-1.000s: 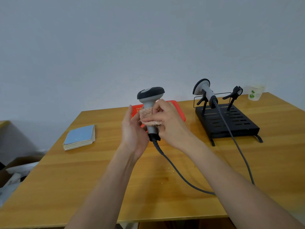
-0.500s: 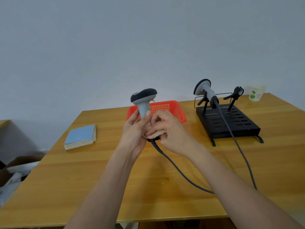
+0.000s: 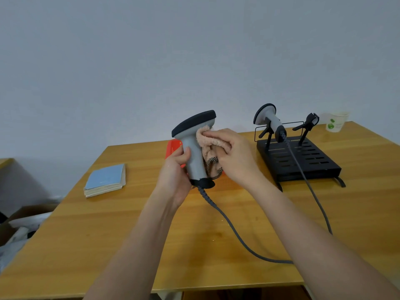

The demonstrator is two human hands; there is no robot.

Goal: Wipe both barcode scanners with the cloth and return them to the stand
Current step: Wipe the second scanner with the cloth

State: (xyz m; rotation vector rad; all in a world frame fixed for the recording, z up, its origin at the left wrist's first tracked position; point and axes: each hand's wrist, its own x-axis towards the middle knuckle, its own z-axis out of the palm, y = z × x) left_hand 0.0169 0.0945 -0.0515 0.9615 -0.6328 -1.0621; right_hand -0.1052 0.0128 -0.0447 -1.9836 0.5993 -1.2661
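Note:
My left hand [image 3: 176, 169] grips the handle of a grey barcode scanner [image 3: 193, 148] with a black head, held upright above the table. My right hand [image 3: 232, 158] presses a pink fluffy cloth [image 3: 205, 137] against the scanner's neck, just under the head. The scanner's grey cable [image 3: 229, 226] trails down across the table. A second grey scanner [image 3: 270, 120] rests in the left cradle of the black stand [image 3: 303, 161] at the right. The stand's right cradle [image 3: 307, 124] holds nothing.
A red plastic basket [image 3: 173, 148] sits behind my hands, mostly hidden. A blue booklet [image 3: 106, 179] lies at the table's left. A paper cup [image 3: 336, 122] stands at the far right corner. The second scanner's cable [image 3: 313, 195] runs across the table's right side.
The held scanner has tilted and turned. My right hand has slid the cloth up from the handle's base to the neck under the head. My left hand has shifted its hold on the handle.

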